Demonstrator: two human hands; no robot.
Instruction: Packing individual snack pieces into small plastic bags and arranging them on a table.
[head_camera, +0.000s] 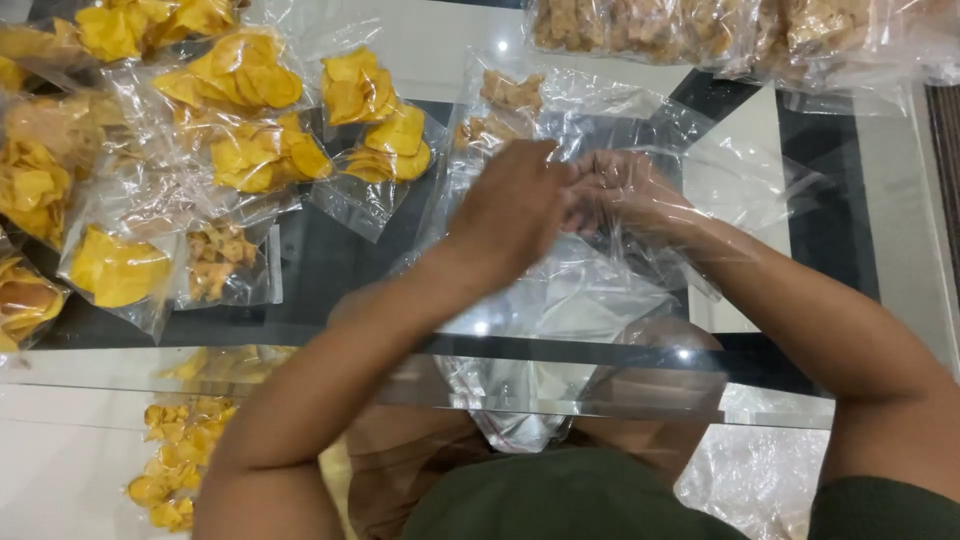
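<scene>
The clear plastic bag lies at the centre of the glass table, directly under your hands. It is thin, glossy film, wrinkled and almost fully transparent, so the dark tabletop shows through it. Your left hand curls its fingers onto the bag's upper edge. Your right hand sits partly inside or beneath the film, fingers bent and pinching the same edge; the exact grip is blurred by the plastic.

At 12 o'clock from your hands, a small bag of pale brown snack pieces lies on the glass. From 9 to 11 o'clock, sealed bags of yellow chips are spread out; the chips are thin, curved and round, with a matte surface. At 1 o'clock, larger bags of tan fried pieces lie along the far edge. At 6 o'clock, a loose stack of empty bags hangs over the table's near edge.
</scene>
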